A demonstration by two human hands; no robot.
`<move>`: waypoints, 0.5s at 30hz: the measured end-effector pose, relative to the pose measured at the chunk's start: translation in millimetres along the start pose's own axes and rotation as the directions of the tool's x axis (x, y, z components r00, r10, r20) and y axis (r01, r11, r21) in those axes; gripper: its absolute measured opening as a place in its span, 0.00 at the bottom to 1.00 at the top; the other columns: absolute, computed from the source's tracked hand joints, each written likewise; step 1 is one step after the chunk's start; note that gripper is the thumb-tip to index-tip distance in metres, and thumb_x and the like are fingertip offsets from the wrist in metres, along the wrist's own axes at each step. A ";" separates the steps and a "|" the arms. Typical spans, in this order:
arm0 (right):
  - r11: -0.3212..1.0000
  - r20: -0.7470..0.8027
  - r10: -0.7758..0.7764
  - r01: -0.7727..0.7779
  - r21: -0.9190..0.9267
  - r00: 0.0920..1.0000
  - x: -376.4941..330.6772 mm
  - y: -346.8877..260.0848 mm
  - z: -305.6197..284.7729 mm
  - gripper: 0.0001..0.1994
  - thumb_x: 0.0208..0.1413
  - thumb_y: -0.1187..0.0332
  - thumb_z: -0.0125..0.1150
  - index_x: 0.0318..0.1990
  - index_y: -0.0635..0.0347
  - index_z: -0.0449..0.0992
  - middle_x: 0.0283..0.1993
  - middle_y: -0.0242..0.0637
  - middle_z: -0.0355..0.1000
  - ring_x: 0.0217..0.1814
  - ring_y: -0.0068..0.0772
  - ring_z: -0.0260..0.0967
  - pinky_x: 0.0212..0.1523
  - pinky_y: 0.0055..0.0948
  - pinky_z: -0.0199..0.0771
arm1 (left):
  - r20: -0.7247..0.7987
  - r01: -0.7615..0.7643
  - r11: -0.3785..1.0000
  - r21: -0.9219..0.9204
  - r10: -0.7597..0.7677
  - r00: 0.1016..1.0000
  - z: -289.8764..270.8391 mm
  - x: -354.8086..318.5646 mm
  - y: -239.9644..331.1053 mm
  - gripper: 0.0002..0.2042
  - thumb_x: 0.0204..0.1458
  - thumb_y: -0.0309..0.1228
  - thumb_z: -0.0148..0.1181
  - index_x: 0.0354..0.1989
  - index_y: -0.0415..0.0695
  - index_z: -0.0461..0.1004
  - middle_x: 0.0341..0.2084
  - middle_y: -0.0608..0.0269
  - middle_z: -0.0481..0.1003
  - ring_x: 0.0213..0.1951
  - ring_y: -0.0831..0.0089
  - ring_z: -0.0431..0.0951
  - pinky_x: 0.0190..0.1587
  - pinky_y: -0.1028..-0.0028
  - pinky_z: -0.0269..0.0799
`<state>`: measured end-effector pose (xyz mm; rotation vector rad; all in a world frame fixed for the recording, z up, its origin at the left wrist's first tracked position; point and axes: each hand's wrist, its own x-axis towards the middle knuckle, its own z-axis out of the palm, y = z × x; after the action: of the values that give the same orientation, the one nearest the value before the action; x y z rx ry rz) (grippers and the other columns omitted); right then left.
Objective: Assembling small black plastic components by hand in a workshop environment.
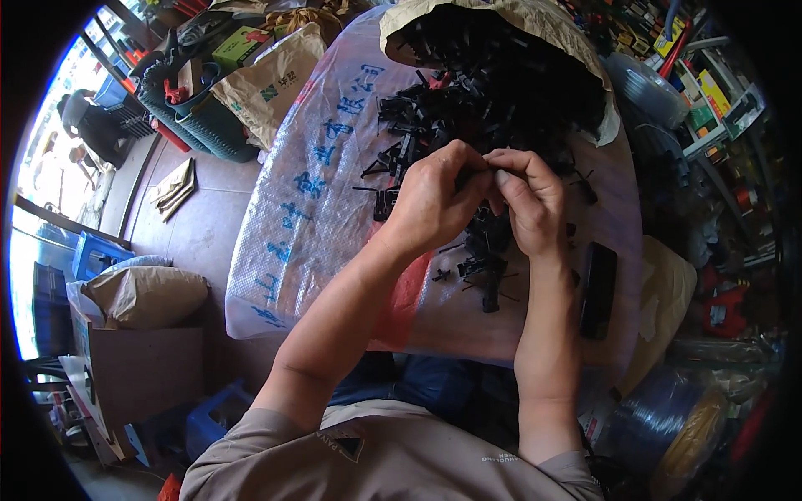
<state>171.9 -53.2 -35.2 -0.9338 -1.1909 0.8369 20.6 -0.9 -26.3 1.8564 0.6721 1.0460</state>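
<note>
My left hand (436, 194) and my right hand (535, 199) meet above the middle of the table, fingertips pinched together. Whatever sits between them is small, dark and mostly hidden by the fingers. Beneath and beyond the hands lies a heap of small black plastic parts (409, 113), some with thin pins sticking out. These spill from an open tan paper sack (576, 37) at the table's far side. Closer to me, below the hands, rest a black part (490, 288) and a tiny black piece (442, 274).
White woven plastic sheeting (284, 242) with a red stripe covers the table. On its right side lies a flat black rectangular object (599, 290). Crowded shelves (710, 108) stand at right, beside a large wire spool (668, 426). Leftward are a filled sack (146, 296) on a box and dark green tubs (196, 121).
</note>
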 end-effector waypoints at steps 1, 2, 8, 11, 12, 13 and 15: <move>1.000 0.002 0.003 -0.003 0.000 1.000 -0.2 0.3 -0.7 0.07 0.58 0.76 0.51 0.41 0.65 0.74 0.27 0.28 0.69 0.24 0.15 0.61 0.26 0.15 0.62 | -0.014 -0.031 0.999 0.029 0.031 0.999 1.0 -0.8 -1.8 0.06 0.52 0.25 0.58 0.35 0.36 0.71 0.26 0.59 0.75 0.32 0.77 0.76 0.36 0.75 0.72; 1.000 0.011 0.003 -0.003 0.005 1.000 -0.6 0.4 -1.4 0.07 0.58 0.76 0.51 0.41 0.65 0.74 0.28 0.29 0.70 0.24 0.14 0.61 0.26 0.15 0.62 | -0.027 -0.061 0.996 0.059 0.063 0.998 1.5 -1.5 -2.8 0.05 0.53 0.25 0.57 0.35 0.36 0.70 0.26 0.58 0.75 0.31 0.76 0.76 0.35 0.75 0.72; 0.999 0.025 0.048 -0.048 0.013 0.999 -1.6 1.6 -1.1 0.07 0.57 0.77 0.51 0.41 0.65 0.74 0.29 0.29 0.70 0.24 0.14 0.60 0.25 0.15 0.61 | -0.073 -0.044 0.999 -0.020 0.042 0.996 4.7 -3.5 -5.2 0.06 0.48 0.25 0.57 0.29 0.36 0.68 0.25 0.46 0.74 0.30 0.50 0.78 0.32 0.63 0.72; 0.998 0.048 0.065 -0.065 -0.002 0.997 -2.1 2.0 -4.6 0.07 0.57 0.77 0.51 0.41 0.66 0.74 0.31 0.29 0.70 0.24 0.13 0.60 0.25 0.15 0.60 | -0.089 -0.049 0.998 0.027 0.052 0.995 5.8 -4.4 -4.7 0.06 0.48 0.25 0.57 0.30 0.37 0.68 0.25 0.47 0.74 0.30 0.50 0.77 0.32 0.63 0.72; 0.998 0.057 0.063 -0.063 -0.005 0.996 -1.8 2.4 -4.7 0.07 0.57 0.77 0.51 0.41 0.66 0.74 0.31 0.29 0.70 0.24 0.13 0.60 0.25 0.15 0.60 | -0.091 -0.048 0.998 0.028 0.051 0.995 6.4 -4.6 -5.4 0.06 0.48 0.25 0.57 0.30 0.37 0.68 0.25 0.47 0.74 0.30 0.50 0.77 0.32 0.63 0.72; 0.998 0.059 0.064 -0.064 -0.005 0.996 -1.8 2.3 -3.3 0.07 0.57 0.77 0.51 0.41 0.66 0.74 0.31 0.29 0.70 0.24 0.13 0.60 0.25 0.15 0.60 | -0.091 -0.069 0.997 0.025 0.071 0.993 7.1 -4.8 -6.4 0.06 0.48 0.25 0.57 0.30 0.37 0.68 0.24 0.48 0.74 0.30 0.50 0.77 0.31 0.63 0.72; 0.999 -0.016 0.033 -0.033 0.005 0.999 -2.5 1.0 -0.4 0.08 0.56 0.78 0.51 0.40 0.65 0.74 0.31 0.28 0.70 0.25 0.12 0.60 0.25 0.14 0.60 | -0.091 -0.090 0.996 0.020 0.092 0.992 7.4 -4.4 -7.3 0.05 0.48 0.25 0.57 0.29 0.37 0.68 0.24 0.48 0.73 0.29 0.50 0.76 0.31 0.62 0.71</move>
<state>171.8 -55.1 -37.1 -0.9574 -1.1618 0.8567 24.6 -4.0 -36.3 1.8765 0.6555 1.1938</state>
